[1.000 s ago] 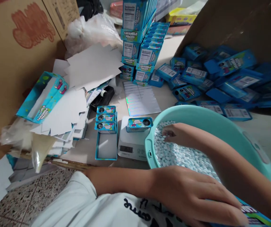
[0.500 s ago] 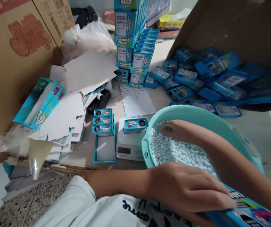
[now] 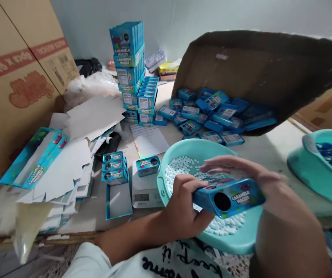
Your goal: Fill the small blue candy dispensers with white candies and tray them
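Observation:
My left hand grips a blue candy tin printed "CARAMELO MACIZO", with a dark round spot on its side. The tin is tilted above the turquoise tub. Small white candies lie inside that tub. My right hand, slightly blurred, is at the tin's far side and right end, its fingers stretched out over it. Whether its palm touches the tin or holds candies, I cannot tell. On the white scale, left of the tub, sits another candy tin.
Left of the scale, an open display box holds three tins. Filled display boxes are stacked behind. Loose tins spill from a tipped carton. White cardboard sheets pile up at left; a second tub stands right.
My right hand has come up out of the candies to the tin. My left hand has brought the tin from the lower right over the tub. The view has shifted, showing more on the right.

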